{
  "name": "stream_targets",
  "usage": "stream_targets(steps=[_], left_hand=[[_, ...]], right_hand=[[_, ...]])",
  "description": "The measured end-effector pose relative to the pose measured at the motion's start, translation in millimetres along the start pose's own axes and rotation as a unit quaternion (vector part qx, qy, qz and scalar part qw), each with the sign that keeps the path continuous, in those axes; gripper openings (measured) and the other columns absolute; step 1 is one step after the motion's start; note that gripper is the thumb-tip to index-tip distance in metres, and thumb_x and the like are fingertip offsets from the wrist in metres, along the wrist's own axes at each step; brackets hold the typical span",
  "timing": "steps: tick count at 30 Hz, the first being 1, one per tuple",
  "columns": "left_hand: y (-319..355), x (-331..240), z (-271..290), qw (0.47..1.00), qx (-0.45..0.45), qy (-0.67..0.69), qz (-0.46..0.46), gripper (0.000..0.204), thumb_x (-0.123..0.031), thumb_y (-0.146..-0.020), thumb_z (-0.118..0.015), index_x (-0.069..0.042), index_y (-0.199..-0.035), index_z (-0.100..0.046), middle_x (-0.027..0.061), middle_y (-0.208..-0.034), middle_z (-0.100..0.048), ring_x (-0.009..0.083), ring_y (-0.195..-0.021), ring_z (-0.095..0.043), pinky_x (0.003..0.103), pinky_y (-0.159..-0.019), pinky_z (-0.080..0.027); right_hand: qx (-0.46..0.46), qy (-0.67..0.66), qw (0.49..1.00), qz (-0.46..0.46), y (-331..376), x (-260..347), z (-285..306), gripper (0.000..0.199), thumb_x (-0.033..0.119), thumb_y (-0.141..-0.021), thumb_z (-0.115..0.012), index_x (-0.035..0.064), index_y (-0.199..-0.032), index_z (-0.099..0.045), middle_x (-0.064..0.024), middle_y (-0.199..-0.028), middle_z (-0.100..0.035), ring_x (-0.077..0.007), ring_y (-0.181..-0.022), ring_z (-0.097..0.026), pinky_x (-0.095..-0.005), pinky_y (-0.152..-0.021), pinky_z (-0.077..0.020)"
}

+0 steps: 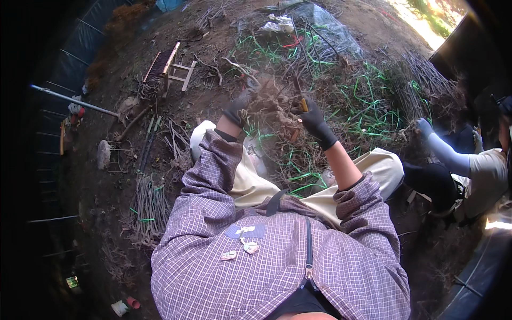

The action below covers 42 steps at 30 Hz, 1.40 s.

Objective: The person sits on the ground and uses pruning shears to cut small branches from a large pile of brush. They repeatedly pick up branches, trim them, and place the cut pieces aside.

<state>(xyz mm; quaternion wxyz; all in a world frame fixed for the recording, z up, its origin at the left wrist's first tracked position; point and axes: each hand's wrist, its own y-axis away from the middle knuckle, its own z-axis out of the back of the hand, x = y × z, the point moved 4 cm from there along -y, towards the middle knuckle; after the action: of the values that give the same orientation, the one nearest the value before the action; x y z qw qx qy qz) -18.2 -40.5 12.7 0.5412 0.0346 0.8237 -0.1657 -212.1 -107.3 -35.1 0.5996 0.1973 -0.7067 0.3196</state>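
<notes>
My left hand (239,108), in a dark glove, is closed at the left side of a tangled brown root clump (273,102). A pale, crooked branch (242,69) juts up and left beside that hand. My right hand (317,124), gloved alike, grips a hand tool with a yellow handle (304,105) on the clump's right side. A dark, narrow part extends upward from the tool; whether it is a blade or pruner jaws I cannot make out. Below and right of the clump lie loose roots mixed with green plastic strips (304,160).
A small wooden stool (178,69) lies tipped at the upper left. Bundled sticks (149,205) rest on soil at my left, more bundles (426,74) at upper right. Clear plastic sheeting (333,29) lies ahead. At right, a co-worker's sleeved arm (448,152) reaches toward the pile.
</notes>
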Motion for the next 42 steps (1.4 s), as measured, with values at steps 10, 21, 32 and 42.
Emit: stream_targets(steps=[10, 21, 32, 42], left_hand=[[28, 31, 69, 0.885, -0.391, 0.182, 0.174, 0.037, -0.030, -0.100, -0.052, -0.005, -0.127, -0.059, 0.0149, -0.125, -0.064, 0.0279, -0.106, -0.066, 0.045, -0.089, -0.057], [189, -91, 319, 0.674, -0.730, -0.069, -0.087, 0.069, -0.052, -0.083, -0.071, 0.005, -0.121, -0.060, 0.0096, -0.115, -0.063, 0.0221, -0.093, -0.057, 0.036, -0.085, -0.048], [378, -174, 236, 0.542, -0.765, -0.349, 0.004, 0.060, -0.052, -0.091, -0.060, 0.001, -0.119, -0.065, 0.0127, -0.111, -0.067, 0.0234, -0.099, -0.058, 0.036, -0.088, -0.045], [475, -88, 288, 0.401, -0.714, -0.529, 0.225, 0.064, -0.055, -0.097, -0.045, 0.002, -0.120, -0.063, 0.0199, -0.115, -0.067, 0.0354, -0.106, -0.061, 0.039, -0.089, -0.048]], right_hand=[[-0.152, 0.356, 0.921, -0.045, 19, -2, 57, 0.026, 0.024, -0.077, -0.073, 0.0087, -0.091, -0.056, -0.0129, -0.082, -0.065, -0.0402, -0.078, -0.063, -0.0418, -0.068, -0.0497], [-0.304, 0.516, 0.797, -0.074, 65, -39, 269, 0.033, 0.024, -0.082, -0.066, 0.0118, -0.112, -0.061, -0.0195, -0.096, -0.069, -0.0408, -0.088, -0.066, -0.0485, -0.075, -0.0519], [0.051, 0.563, 0.820, 0.094, 73, -3, 153, 0.050, 0.017, -0.068, -0.082, 0.0065, -0.110, -0.057, -0.0168, -0.131, -0.055, -0.0391, -0.116, -0.054, -0.0456, -0.095, -0.0457], [0.065, 0.423, 0.900, -0.089, 71, -37, 99, 0.048, 0.020, -0.077, -0.083, 0.0038, -0.115, -0.059, -0.0140, -0.104, -0.065, -0.0286, -0.094, -0.064, -0.0364, -0.083, -0.0501]])
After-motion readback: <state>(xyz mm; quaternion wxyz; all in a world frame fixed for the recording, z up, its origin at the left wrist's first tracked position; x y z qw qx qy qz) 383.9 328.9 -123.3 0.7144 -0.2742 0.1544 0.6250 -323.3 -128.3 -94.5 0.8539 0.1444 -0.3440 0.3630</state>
